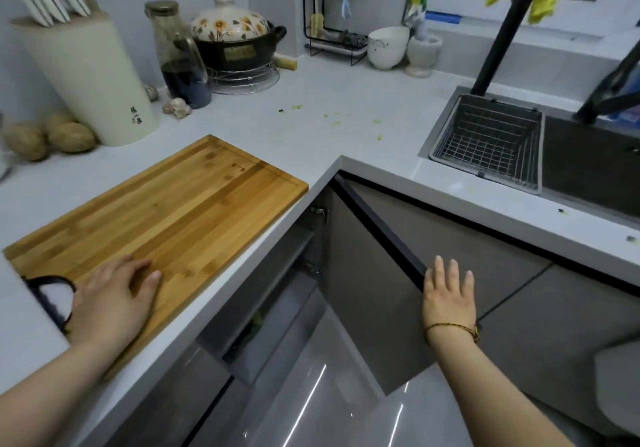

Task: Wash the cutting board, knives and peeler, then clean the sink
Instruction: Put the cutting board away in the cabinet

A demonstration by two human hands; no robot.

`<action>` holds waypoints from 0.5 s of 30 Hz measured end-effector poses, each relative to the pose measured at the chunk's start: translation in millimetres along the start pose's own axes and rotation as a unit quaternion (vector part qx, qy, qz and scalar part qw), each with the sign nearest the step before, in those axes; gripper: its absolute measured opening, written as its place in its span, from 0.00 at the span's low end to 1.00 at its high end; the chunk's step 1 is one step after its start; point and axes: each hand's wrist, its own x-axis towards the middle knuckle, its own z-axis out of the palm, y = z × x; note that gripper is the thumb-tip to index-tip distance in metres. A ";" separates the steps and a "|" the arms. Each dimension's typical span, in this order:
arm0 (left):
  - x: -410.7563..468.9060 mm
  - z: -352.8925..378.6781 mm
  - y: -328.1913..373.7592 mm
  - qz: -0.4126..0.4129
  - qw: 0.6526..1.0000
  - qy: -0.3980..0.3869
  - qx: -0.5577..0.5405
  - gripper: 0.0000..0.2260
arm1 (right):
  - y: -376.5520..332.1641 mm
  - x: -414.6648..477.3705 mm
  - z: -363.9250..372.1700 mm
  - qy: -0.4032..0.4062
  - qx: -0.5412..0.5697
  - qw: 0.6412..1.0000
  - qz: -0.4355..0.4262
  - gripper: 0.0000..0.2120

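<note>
- The bamboo cutting board (166, 218) lies flat on the white countertop (311, 114), its long axis running from your near left toward the sink (588, 166), one corner overhanging the counter edge.
- Your left hand (114, 301) rests palm-down on the board's near end, fingers loosely spread, gripping nothing; it is the nearer hand.
- Your right hand (448, 301), open with fingers apart, sits against the edge of the open cabinet door (374, 283) below the board.
- Beyond the board: green scraps, then the sink's wire basket (491, 138), empty.
</note>
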 end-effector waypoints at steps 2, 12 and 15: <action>0.8 1.0 2.3 0.002 1.000 -0.004 0.005 0.16 | 14.0 12.2 3.4 -0.008 0.008 1.000 0.014 0.26; -0.9 0.9 15.9 -0.019 1.000 -0.006 0.002 0.23 | 45.1 43.9 30.0 -0.020 0.114 0.993 0.036 0.32; 0.4 3.5 16.9 -0.018 1.000 0.008 0.007 0.16 | 57.9 58.7 23.2 -0.037 0.106 0.993 0.040 0.32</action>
